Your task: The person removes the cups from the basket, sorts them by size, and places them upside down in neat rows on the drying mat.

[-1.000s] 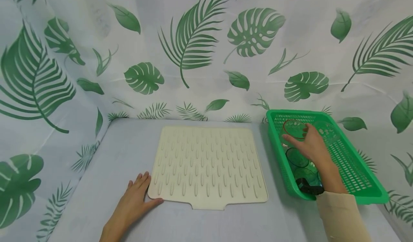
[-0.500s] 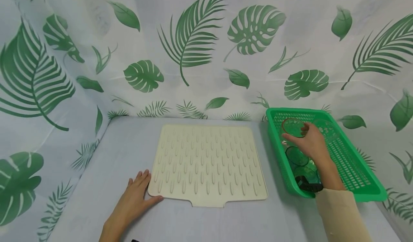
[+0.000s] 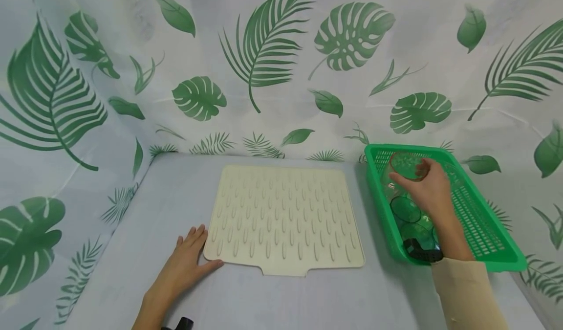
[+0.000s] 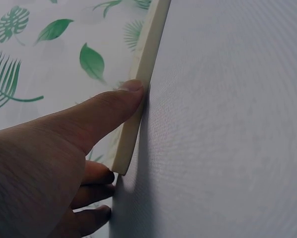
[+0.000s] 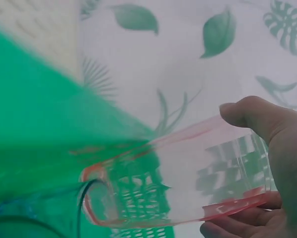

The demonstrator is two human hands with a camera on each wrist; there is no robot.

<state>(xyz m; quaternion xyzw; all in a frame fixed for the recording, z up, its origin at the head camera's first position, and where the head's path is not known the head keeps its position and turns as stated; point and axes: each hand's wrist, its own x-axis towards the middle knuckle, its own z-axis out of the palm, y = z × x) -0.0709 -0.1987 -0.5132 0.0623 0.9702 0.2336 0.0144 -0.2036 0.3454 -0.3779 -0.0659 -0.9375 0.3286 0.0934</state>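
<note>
Green basket (image 3: pixel 506 265) at right, cream ridged mat (image 3: pixel 283 215) just beside; at the mat's near corner, left hand (image 3: pixel 182 261), fingers straight, gripping nothing; in the right hand's (image 3: pixel 430 188) grasp, red-rimmed glass (image 5: pixel 183 183), not yet away from the basket; inside, other glasses (image 3: pixel 405 209), so early going, seemingly.

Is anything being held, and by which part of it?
The right hand holds a round, transparent, reddish tumbler by its sides near the upper rim; the left hand only touches the cream rectangular mat.
</note>
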